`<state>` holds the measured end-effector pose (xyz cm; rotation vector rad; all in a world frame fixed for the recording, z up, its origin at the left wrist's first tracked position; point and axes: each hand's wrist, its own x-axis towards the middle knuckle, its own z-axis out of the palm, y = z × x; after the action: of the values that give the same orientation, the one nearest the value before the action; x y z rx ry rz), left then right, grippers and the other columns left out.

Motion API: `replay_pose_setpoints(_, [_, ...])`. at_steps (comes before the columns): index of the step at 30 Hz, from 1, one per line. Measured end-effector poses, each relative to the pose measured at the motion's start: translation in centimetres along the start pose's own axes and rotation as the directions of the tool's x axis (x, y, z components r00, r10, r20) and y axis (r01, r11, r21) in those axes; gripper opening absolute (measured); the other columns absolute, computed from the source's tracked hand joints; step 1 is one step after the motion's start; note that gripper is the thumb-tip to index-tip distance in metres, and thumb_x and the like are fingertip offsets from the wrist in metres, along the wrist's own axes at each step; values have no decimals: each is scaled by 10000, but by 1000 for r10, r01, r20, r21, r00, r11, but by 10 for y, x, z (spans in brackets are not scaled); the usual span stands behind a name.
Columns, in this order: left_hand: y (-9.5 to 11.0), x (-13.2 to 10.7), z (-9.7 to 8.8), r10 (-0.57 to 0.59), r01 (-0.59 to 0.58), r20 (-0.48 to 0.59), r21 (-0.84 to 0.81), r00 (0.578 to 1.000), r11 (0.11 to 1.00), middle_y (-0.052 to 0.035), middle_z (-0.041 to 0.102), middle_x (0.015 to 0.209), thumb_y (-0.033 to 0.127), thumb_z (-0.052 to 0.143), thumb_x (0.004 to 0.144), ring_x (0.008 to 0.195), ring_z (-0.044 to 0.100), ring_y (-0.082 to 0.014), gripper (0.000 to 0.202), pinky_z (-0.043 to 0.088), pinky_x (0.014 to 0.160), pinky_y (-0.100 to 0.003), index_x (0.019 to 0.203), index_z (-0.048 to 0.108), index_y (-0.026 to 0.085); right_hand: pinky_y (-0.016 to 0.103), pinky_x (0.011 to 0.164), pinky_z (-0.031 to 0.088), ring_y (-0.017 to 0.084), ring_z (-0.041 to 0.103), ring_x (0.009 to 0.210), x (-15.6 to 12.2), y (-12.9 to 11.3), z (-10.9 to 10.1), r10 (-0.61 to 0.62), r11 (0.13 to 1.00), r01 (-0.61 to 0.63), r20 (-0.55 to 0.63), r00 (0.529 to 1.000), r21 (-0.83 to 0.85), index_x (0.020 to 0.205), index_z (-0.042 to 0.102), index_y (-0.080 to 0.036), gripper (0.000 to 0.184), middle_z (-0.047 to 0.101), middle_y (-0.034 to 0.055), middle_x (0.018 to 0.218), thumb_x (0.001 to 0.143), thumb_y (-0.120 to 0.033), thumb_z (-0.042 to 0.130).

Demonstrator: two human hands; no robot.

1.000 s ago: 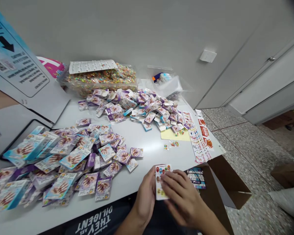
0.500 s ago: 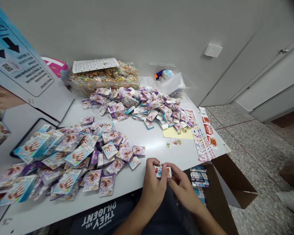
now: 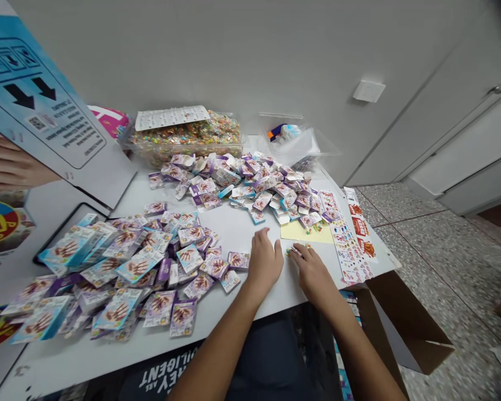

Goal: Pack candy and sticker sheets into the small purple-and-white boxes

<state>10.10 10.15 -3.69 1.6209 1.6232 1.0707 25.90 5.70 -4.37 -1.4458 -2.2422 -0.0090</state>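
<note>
My left hand (image 3: pixel 265 262) lies palm down on the white table (image 3: pixel 250 312), fingers stretched flat, just right of a loose purple packet (image 3: pixel 239 259). My right hand (image 3: pixel 313 270) reaches beside it, fingertips pinched on the small colourful sweet packets (image 3: pixel 294 252) lying in front of a yellow paper (image 3: pixel 307 234). The small white card box from the earlier frames is not visible. A pile of purple and blue hand-print packets (image 3: pixel 125 262) spreads to the left. A second pile (image 3: pixel 250 184) lies further back.
A clear tub of colourful sweets (image 3: pixel 183 133) stands at the back, with a clear tray (image 3: pixel 296 142) to its right. Sticker strips (image 3: pixel 350 239) lie at the table's right edge, above an open cardboard box (image 3: pixel 401 323). Another person's hand (image 3: pixel 12 167) holds a printed board (image 3: pixel 45 111) at left.
Both hands moved from the table's front edge forward onto the table. The small card box they held is out of sight. My right fingertips now reach the little sweet packets.
</note>
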Motion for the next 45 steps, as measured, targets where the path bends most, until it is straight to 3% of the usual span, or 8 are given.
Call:
replay_pose_setpoints(5, [5, 42, 16, 3, 19, -81, 272, 997, 962, -264, 395, 1518, 224, 562, 918, 1446, 312, -397, 485, 323, 1140, -589, 1368, 451, 81, 539, 974, 482, 332, 561, 1039, 11, -8, 16, 9, 979, 22, 153, 988, -201, 1158, 705, -116, 283, 626, 197, 1304, 926, -88, 546])
replay_pose_setpoints(13, [6, 5, 5, 58, -64, 26, 396, 998, 916, -186, 581, 1148, 224, 653, 867, 1179, 491, -371, 202, 457, 984, -524, 1037, 620, 122, 415, 878, 399, 285, 542, 1021, 5, 1, 36, 85, 989, -79, 43, 995, -123, 1147, 687, -167, 330, 640, 161, 1196, 946, -35, 461])
replay_pose_setpoints(20, [-5, 1, -2, 62, -65, 31, 119, 998, 991, -140, 498, 1249, 20, 642, 776, 1251, 481, -311, 325, 425, 1066, -482, 1046, 543, 171, 374, 841, 361, 238, 580, 911, 8, -5, 19, 179, 982, -174, -54, 982, 74, 904, 669, -172, 241, 683, 116, 962, 952, -62, 461])
replay_pose_setpoints(26, [-13, -10, 0, -76, 99, 84, -314, 993, 944, -78, 596, 1088, 155, 741, 744, 1076, 628, -235, 429, 507, 978, -418, 1069, 466, 203, 270, 625, 445, 160, 589, 672, 7, -11, -7, 333, 902, -270, -143, 932, 337, 885, 568, -198, 179, 652, 24, 795, 1007, -237, 443])
replay_pose_setpoints(31, [-6, -26, -9, -140, 257, 239, -583, 961, 771, -87, 648, 1070, 324, 716, 749, 1021, 657, -228, 366, 539, 898, -391, 1021, 503, 203, 246, 571, 452, 146, 596, 628, 4, -27, -27, 567, 575, -312, -94, 819, 756, 1065, 578, -220, 179, 655, -7, 745, 991, -381, 558])
replay_pose_setpoints(35, [6, -41, -19, -156, 395, 382, -698, 911, 598, -63, 695, 939, 353, 604, 811, 808, 693, -188, 312, 548, 720, -318, 1061, 496, 200, 228, 492, 398, 117, 517, 526, 6, -36, -38, 566, 427, -263, -29, 824, 865, 1126, 544, -231, 252, 643, -22, 698, 992, -444, 567])
replay_pose_setpoints(41, [10, -57, -28, -147, 457, 441, -767, 885, 450, 2, 672, 853, 352, 669, 796, 697, 662, -127, 343, 511, 681, -249, 1051, 493, 205, 242, 528, 413, 122, 514, 563, 10, -40, -39, 518, 492, -287, -11, 855, 822, 1092, 581, -220, 242, 545, -43, 659, 1008, -445, 549])
replay_pose_setpoints(45, [8, -66, -40, -54, 483, 517, -752, 854, 449, -6, 659, 889, 414, 737, 803, 675, 631, -135, 410, 465, 524, -216, 1060, 485, 218, 255, 567, 428, 131, 534, 587, 12, -40, -45, 429, 577, -285, 12, 903, 765, 1157, 598, -225, 244, 548, -44, 667, 1017, -416, 539])
